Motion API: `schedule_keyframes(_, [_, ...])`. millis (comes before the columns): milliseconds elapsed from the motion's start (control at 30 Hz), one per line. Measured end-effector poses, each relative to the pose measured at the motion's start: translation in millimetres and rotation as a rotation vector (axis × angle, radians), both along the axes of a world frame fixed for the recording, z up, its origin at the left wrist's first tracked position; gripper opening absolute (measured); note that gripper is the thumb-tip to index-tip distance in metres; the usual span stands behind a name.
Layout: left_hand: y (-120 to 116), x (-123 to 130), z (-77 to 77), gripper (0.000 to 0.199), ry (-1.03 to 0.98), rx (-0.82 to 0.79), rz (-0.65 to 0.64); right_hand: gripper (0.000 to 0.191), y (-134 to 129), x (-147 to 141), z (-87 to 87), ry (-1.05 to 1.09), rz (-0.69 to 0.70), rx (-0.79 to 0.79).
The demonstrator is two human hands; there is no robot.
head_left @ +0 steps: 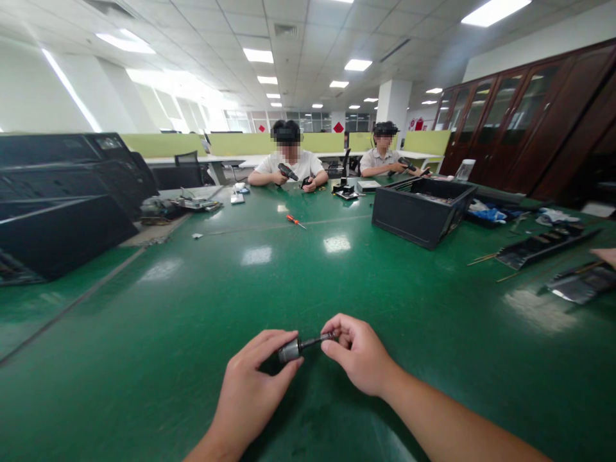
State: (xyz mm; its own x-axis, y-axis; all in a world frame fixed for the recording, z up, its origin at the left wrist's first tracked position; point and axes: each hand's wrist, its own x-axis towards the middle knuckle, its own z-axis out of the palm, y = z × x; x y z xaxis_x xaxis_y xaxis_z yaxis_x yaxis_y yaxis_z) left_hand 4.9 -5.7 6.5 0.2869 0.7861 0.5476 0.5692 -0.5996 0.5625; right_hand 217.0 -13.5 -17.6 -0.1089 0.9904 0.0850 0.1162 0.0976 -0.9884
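A dark metal tool part (291, 350) with a thick cylindrical body and a thin shaft is held between my two hands, low over the green table (216, 282). The thumb and fingers of my left hand (255, 382) grip the thick body from both sides. At the other end, my right hand (359, 353) pinches the tip of the shaft, with its fingers curled. The shaft points to the right and slightly away from me.
A red screwdriver (294, 221) lies farther back. A black computer case (418, 208) stands at the back right, black casings (62, 186) at the left. Two people (291, 157) sit across, holding drills. Metal parts (543, 247) and another person's hand (607, 256) are at the right.
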Motion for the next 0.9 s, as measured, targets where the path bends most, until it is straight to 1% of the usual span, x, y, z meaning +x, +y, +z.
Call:
schedule_keyframes(367, [2.2,-1.0,0.2,0.022,0.030,0.014,0.009,0.011,0.2,-0.4,0.8,0.010,-0.012,0.001])
schedule_keyframes(667, [3.1,-4.8,-2.4,0.023,0.023,0.012,0.012,0.011,0.0,-1.5,1.3,0.044,-0.009,-0.005])
schedule_keyframes(900, [3.7,-5.8,-1.6,0.022,0.013,0.018,0.012,0.011,1.6,-0.6,0.3,0.056,-0.010,-0.015])
